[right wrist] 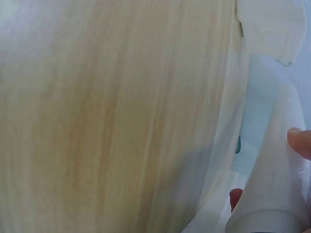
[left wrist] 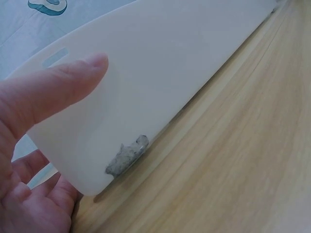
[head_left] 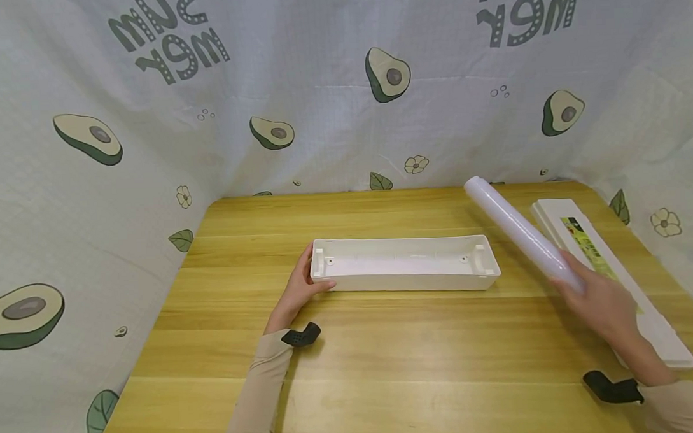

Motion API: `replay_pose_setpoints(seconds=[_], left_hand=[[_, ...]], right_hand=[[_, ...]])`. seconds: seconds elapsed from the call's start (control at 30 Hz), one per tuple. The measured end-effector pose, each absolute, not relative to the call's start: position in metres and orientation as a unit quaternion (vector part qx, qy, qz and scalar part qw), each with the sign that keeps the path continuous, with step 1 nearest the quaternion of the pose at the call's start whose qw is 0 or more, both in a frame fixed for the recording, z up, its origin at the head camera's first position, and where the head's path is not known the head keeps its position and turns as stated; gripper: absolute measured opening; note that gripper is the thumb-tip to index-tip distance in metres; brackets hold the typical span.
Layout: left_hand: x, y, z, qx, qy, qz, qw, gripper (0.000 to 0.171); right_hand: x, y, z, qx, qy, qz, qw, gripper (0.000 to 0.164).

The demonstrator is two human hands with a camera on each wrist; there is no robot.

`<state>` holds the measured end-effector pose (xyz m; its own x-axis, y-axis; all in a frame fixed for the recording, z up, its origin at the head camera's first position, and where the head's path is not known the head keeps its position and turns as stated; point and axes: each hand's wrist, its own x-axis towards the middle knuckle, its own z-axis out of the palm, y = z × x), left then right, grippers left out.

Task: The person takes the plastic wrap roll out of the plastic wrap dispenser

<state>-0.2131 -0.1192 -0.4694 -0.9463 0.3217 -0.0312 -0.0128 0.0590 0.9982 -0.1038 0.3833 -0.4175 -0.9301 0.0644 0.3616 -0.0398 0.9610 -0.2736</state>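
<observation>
A long white plastic box (head_left: 412, 282) stands on the table with its hollow side facing up. My left hand (head_left: 296, 288) grips its left end, thumb along the front wall and fingers round the end. In the left wrist view, a grey smudged patch (left wrist: 127, 158) marks the box's lower corner. My right hand (head_left: 604, 300) holds a roll of clear plastic film (head_left: 519, 229) by its near end. The roll slants up and away to the left, its far end right of the box; the right wrist view shows the thumb (right wrist: 300, 141) on it.
A flat white lid-like piece (head_left: 666, 333) with a green and yellow label (head_left: 591, 249) lies along the table's right side, partly behind the right hand. The wooden table (head_left: 420, 367) ends at a pale curtain (head_left: 330, 70) printed with avocados. Black straps show at both wrists.
</observation>
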Motion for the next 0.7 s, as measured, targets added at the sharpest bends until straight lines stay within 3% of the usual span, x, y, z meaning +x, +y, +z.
replay_pose_setpoints(seconds=[0.7], left_hand=[[-0.2119, -0.1183, -0.4666, 0.108, 0.713, 0.682, 0.121, 0.101]], right_hand=[[-0.1033, 0.3860, -0.4193, -0.054, -0.980, 0.133, 0.138, 0.065]])
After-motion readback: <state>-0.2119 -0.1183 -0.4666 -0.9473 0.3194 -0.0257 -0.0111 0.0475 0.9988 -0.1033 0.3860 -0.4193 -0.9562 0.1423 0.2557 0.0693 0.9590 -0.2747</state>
